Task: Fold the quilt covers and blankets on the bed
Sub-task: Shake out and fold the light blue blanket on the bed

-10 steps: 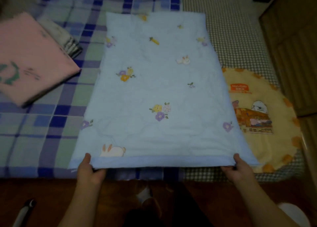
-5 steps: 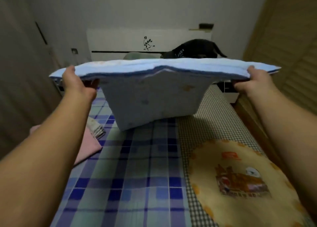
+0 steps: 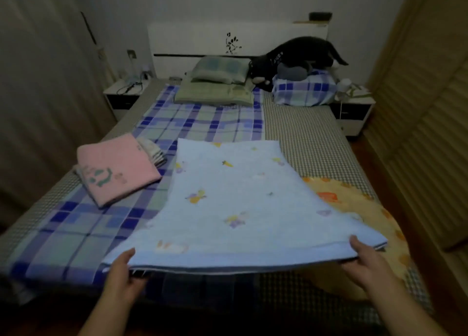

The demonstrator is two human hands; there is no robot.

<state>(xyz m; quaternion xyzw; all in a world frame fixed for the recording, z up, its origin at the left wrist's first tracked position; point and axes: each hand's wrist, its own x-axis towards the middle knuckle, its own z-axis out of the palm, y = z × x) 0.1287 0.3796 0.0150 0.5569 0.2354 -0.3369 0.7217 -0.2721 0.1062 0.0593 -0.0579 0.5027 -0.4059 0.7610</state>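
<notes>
A light blue quilt printed with small flowers and rabbits lies folded and spread flat across the foot of the bed. Its near edge is lifted slightly off the bed. My left hand grips the near left corner, thumb on top and fingers underneath. My right hand grips the near right corner the same way. A folded pink blanket lies to the left on the blue plaid sheet, on top of other folded cloth.
A round yellow cushion lies under the quilt's right side. Pillows and a black plush toy sit by the white headboard. Nightstands flank the bed. A wooden wardrobe stands close on the right.
The quilt was raised high in the air by both hands half a second ago; now it has come back down onto the bed, with both hands still holding its near corners.
</notes>
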